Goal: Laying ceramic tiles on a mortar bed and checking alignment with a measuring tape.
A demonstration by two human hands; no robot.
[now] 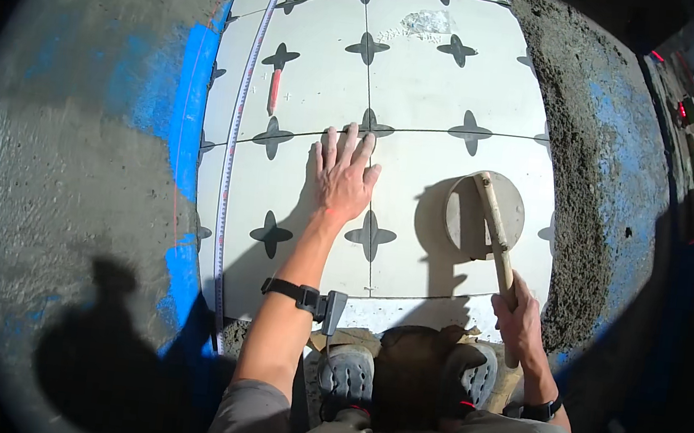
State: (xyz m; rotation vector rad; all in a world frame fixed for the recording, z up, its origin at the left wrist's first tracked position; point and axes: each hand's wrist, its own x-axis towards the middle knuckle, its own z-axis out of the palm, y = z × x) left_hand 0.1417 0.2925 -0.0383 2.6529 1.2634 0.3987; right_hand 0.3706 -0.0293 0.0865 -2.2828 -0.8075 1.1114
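My left hand lies flat on a white floor tile, its fingers spread over the joint with the tile beyond. A tile corner is close to its fingertips. My right hand is wrapped round the wooden handle of a mallet with a broad, round grey head. That head is over the right part of the near tile and casts a shadow to its left; whether it touches the surface I cannot tell. Dark four-petal shapes mark the tiles.
A long measuring strip runs along the left tiles. Beyond my left hand lies a red pencil-like stick. A crumpled clear scrap is farther off. Rough mortar borders the right edge, blue-marked concrete the left. My shoes are at the near edge.
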